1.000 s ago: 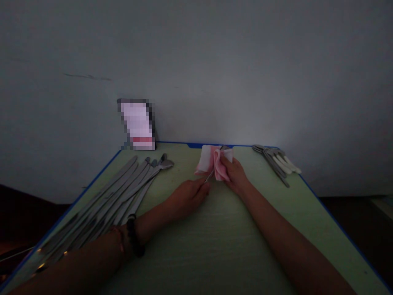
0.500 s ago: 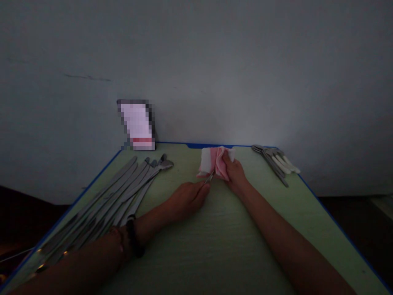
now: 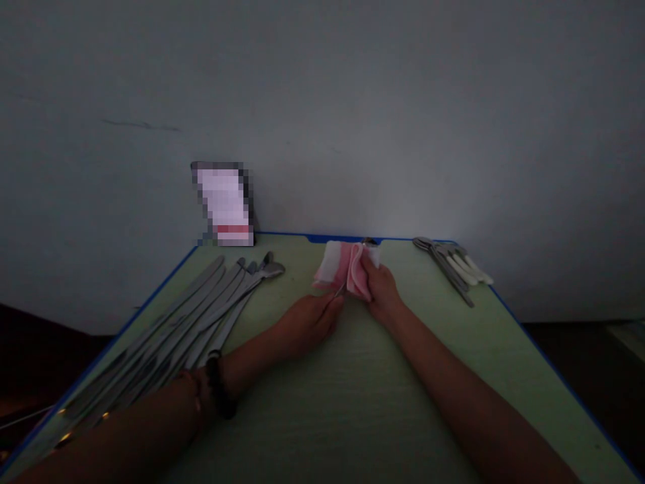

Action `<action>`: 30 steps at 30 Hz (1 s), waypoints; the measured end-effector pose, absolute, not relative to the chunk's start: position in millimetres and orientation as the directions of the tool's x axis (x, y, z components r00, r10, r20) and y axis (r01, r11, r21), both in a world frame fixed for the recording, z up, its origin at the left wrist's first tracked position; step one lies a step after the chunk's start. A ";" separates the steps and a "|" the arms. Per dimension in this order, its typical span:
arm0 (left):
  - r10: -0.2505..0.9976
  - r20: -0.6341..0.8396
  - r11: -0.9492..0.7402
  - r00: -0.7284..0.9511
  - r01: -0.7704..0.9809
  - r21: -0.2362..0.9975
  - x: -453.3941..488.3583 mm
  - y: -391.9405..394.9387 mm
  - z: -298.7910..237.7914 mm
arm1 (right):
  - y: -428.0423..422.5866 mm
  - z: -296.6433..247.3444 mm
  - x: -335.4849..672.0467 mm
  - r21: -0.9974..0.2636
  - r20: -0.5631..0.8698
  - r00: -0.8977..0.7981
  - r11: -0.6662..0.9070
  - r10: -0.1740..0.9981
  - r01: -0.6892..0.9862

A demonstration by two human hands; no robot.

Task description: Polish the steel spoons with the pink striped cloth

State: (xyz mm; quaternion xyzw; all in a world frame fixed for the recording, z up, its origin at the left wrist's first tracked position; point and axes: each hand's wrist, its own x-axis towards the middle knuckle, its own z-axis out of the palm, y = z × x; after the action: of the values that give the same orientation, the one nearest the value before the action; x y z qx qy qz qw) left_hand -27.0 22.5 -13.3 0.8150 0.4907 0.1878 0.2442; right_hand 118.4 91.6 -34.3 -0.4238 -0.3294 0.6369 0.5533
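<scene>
A pink-and-white paper napkin [image 3: 347, 269] lies folded around a metal utensil at the far middle of the table. The utensil's thin handle [image 3: 340, 290] sticks out toward me, and a dark metal tip [image 3: 369, 240] shows past the far side. The rest of the utensil is hidden by the napkin. My left hand [image 3: 310, 325] pinches the thin handle with its fingertips. My right hand [image 3: 381, 292] grips the right side of the napkin.
The green table [image 3: 363, 410] has a blue edge and meets a grey wall. Several long silver knives [image 3: 201, 312] lie at the left, under my left forearm's reach. Several spoons [image 3: 448, 265] lie at the far right. A pixelated card [image 3: 224, 202] leans against the wall.
The napkin bundle has shifted slightly left and spread further on that side. My right hand has moved a little left with it.
</scene>
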 end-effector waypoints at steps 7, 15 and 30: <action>0.901 -0.024 -0.302 0.432 0.668 0.680 -26.6 17.7 -7.9 | 99.3 -41.1 117.2 -0.860 -0.084 0.092 -0.025 0.992 -0.510; 0.815 -0.018 -0.375 0.579 0.552 0.745 -33.8 13.8 -1.4 | 97.8 -39.7 117.1 -0.838 -0.080 0.074 -0.027 0.994 -0.545; 0.903 -0.029 -0.305 0.428 0.689 0.658 -25.2 15.4 -10.9 | 96.9 -32.8 124.2 -0.851 -0.171 -0.017 -0.156 0.985 -0.502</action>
State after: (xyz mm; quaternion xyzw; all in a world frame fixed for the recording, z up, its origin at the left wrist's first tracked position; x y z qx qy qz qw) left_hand -25.2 15.4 -10.9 0.7882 0.5051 0.1763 0.3042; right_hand 124.2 96.9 -32.8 -0.4007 -0.3016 0.6460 0.5755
